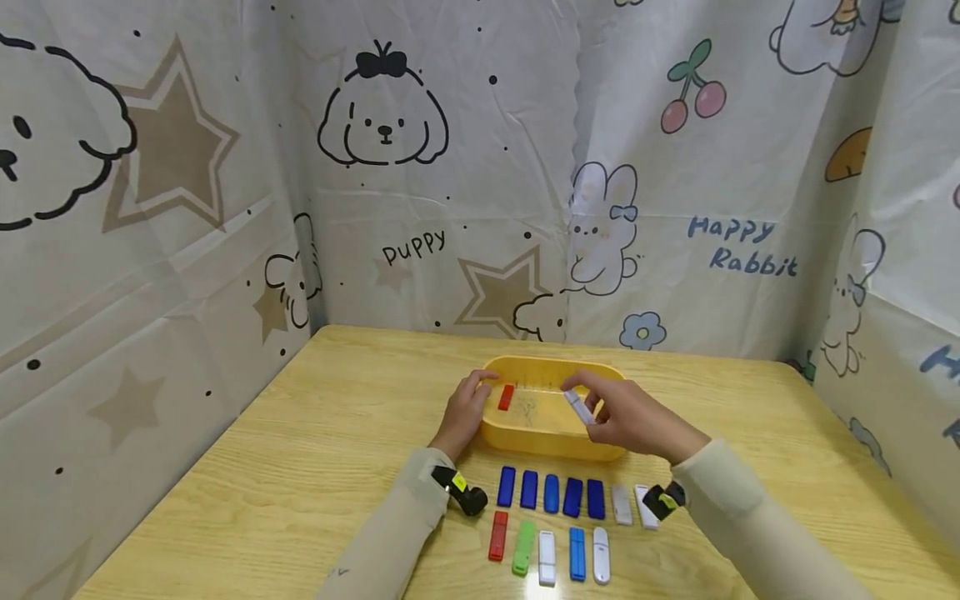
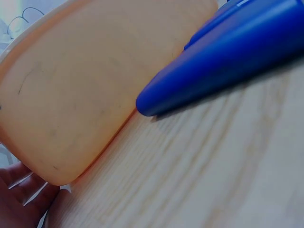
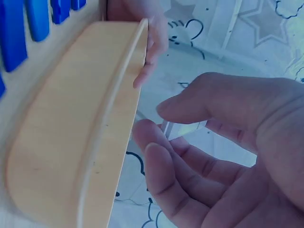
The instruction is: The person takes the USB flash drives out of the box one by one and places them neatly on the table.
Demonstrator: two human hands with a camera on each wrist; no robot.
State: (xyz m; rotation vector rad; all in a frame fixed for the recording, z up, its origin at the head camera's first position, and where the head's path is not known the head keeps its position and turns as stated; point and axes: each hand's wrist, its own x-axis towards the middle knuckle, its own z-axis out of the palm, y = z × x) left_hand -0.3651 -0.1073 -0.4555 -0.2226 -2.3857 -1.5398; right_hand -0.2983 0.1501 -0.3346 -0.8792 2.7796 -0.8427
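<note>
A yellow plastic bin point(image 1: 552, 446) stands toward the back of the table. My left hand point(image 1: 461, 414) holds its left end, with fingers over the rim; the left wrist view shows some of them point(image 2: 26, 192) against the outside wall. Over the bin's right half, my right hand point(image 1: 622, 412) pinches a white USB stick point(image 1: 577, 407) between thumb and fingers. In the right wrist view the fingers mostly hide that stick. One red USB stick point(image 1: 506, 397) lies inside the bin, near its left end.
In front of the bin, several USB sticks lie in two rows: dark blue point(image 1: 529, 490) and white ones point(image 1: 622, 505) behind; red point(image 1: 498, 536), green point(image 1: 523, 547), white point(image 1: 547, 558) and blue point(image 1: 577, 554) nearer. Printed curtains point(image 1: 450, 192) surround the wooden table point(image 1: 300, 467).
</note>
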